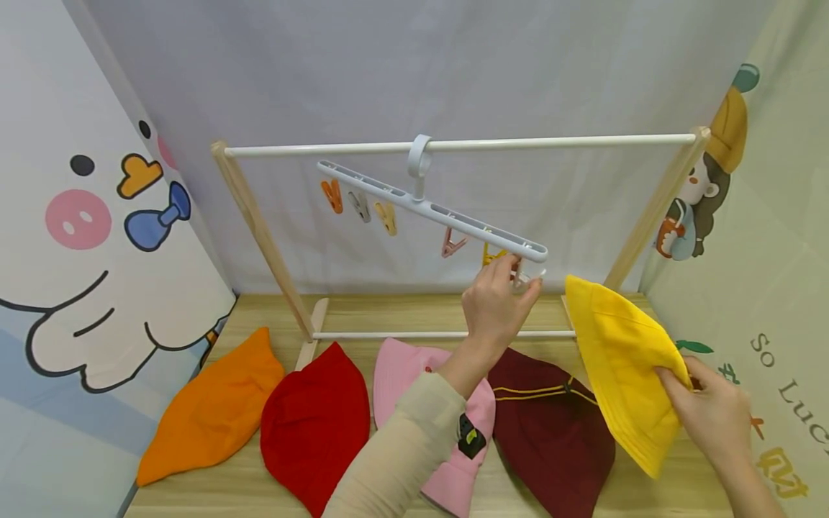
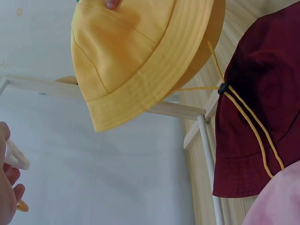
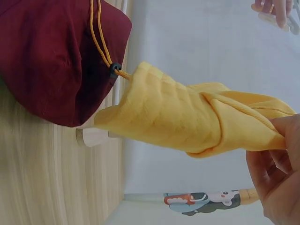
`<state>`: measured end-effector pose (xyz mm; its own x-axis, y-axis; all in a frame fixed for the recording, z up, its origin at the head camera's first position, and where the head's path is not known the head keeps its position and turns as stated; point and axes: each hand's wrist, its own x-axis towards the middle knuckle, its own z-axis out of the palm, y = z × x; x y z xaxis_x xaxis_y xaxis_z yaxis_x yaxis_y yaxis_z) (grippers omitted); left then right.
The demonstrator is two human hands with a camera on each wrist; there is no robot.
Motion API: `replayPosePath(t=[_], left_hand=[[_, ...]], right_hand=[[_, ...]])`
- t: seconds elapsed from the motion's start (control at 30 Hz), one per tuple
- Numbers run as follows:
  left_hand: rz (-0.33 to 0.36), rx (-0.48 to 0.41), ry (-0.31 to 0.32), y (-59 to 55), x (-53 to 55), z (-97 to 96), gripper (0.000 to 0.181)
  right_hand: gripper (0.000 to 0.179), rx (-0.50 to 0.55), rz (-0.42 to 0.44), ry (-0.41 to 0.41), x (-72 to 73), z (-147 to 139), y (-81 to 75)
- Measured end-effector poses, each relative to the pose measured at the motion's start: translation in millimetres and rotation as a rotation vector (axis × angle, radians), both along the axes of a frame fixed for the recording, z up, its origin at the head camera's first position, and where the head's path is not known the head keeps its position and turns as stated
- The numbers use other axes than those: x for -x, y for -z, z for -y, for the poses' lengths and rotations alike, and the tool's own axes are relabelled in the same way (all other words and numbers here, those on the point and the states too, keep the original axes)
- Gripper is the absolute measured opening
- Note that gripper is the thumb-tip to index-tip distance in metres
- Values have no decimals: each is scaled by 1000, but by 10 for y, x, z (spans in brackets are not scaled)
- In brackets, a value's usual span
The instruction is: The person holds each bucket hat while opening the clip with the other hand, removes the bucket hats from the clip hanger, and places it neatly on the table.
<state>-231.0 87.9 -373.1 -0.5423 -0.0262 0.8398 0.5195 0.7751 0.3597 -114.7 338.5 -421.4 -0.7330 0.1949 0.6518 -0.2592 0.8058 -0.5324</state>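
Observation:
My right hand [image 1: 709, 414] pinches a yellow bucket hat [image 1: 622, 360] by its crown, holding it up at the right with its brim toward the left. Thumb and fingers of my left hand [image 1: 494, 306] grip a whitish clothespin [image 2: 18, 157] under the right end of a pale blue-grey clip hanger [image 1: 479, 232]. More clothespins hang along that bar: orange [image 1: 332, 196], grey [image 1: 359, 206], cream [image 1: 386, 218] and pink [image 1: 452, 242]. A yellow clothespin [image 1: 492, 255] is partly hidden behind my left hand. The hat and the held clothespin are apart.
The hanger hooks over the white top rod [image 1: 550, 144] of a wooden-legged rack. On the wooden table [image 1: 255, 309] lie an orange hat [image 1: 216, 403], a red hat [image 1: 317, 424], a pink hat [image 1: 404, 367] and a maroon hat [image 1: 557, 439] with a yellow cord.

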Motion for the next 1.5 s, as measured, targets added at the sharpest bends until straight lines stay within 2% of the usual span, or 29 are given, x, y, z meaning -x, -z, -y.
replayPosePath(t=[0.1, 0.37, 0.57, 0.83, 1.17, 1.3, 1.5], left_hand=[[-4, 6, 5, -13, -3, -8, 28], [-8, 29, 9, -68, -7, -27, 29], [-18, 24, 11, -90, 4, -41, 28], [-31, 7, 34, -129, -6, -47, 26], [-29, 8, 38, -148, -21, -43, 26], [-30, 10, 35, -153, -20, -41, 26], [-13, 17, 28, -145, -14, -49, 27]], right_hand=[[15, 17, 29, 26, -26, -45, -20], [13, -65, 0, 55, -44, -166, -14], [14, -79, 6, 64, -50, -239, 17], [11, -130, 69, 129, -92, -360, 64], [17, -113, 194, 208, -135, -519, 139], [19, -106, 207, 219, -139, -575, 161], [19, -157, 208, 227, -148, -640, 171]])
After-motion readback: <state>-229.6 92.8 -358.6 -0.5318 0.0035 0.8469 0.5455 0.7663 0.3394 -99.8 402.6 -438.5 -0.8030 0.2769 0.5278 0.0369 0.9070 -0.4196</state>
